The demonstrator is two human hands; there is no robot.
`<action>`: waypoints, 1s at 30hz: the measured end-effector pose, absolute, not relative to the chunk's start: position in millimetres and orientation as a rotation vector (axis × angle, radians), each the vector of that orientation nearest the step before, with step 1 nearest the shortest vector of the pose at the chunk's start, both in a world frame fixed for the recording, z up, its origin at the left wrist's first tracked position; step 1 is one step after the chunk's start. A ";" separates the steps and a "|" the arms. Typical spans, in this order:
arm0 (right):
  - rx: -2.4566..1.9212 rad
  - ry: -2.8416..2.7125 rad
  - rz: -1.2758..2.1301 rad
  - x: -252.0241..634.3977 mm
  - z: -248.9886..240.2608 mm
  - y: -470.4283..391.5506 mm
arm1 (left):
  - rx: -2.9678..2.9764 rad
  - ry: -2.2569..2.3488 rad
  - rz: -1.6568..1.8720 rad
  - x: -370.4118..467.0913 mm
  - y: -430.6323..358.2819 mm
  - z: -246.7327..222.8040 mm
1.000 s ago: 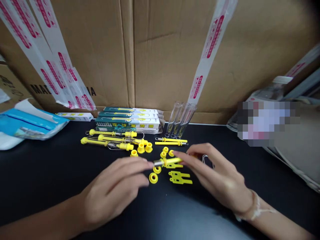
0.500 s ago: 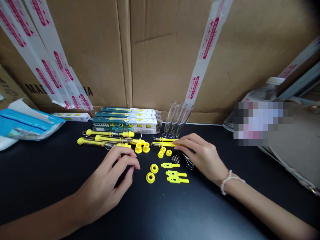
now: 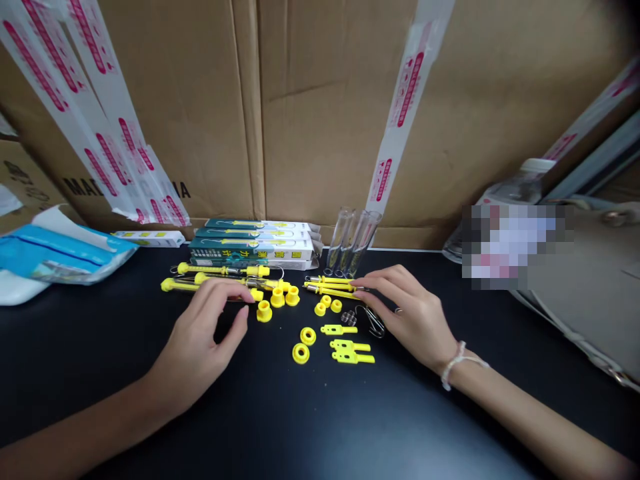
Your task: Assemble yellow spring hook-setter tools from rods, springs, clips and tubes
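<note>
three yellow gauges (image 3: 200, 277) look fully assembled in the head view, lying left of centre toward the far edge of the table (image 3: 320, 427), while yellow rods (image 3: 330, 292), clear tubes (image 3: 345, 243), flanged caps (image 3: 264, 312), rings (image 3: 301, 361), flat tabs (image 3: 353, 358) and wire hooks (image 3: 376, 325) remain unjoined between that edge and the middle. the left hand (image 3: 193, 340) curls loosely beside the gauges, thumb and forefinger slightly parted, nothing visible between them; the right hand (image 3: 420, 317) bends its fingertips to the rods' right ends, gripping or merely touching, i cannot tell.
</note>
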State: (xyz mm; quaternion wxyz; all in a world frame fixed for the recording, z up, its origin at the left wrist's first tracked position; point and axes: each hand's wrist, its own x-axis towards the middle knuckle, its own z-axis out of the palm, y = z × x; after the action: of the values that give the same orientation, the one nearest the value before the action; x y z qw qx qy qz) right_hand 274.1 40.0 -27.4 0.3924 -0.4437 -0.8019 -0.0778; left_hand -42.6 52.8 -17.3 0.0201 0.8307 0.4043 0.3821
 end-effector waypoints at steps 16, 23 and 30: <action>-1.372 -1.769 0.030 277.1 -27.6 24.9 | 2.923 1.292 0.712 -76.5 88.0 -24.5; -1.373 -1.774 0.072 275.2 -26.7 22.4 | 2.913 1.337 0.744 -77.3 87.9 -23.1; -1.387 -1.705 0.117 276.7 -25.5 21.9 | 2.843 1.291 0.773 -77.3 86.4 -22.0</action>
State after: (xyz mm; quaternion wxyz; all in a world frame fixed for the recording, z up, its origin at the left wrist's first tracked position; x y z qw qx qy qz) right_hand 276.7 21.9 -25.5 0.4531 -0.5619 -0.6904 0.0476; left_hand -77.3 86.4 -22.0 -0.0374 0.8833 0.4010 0.2401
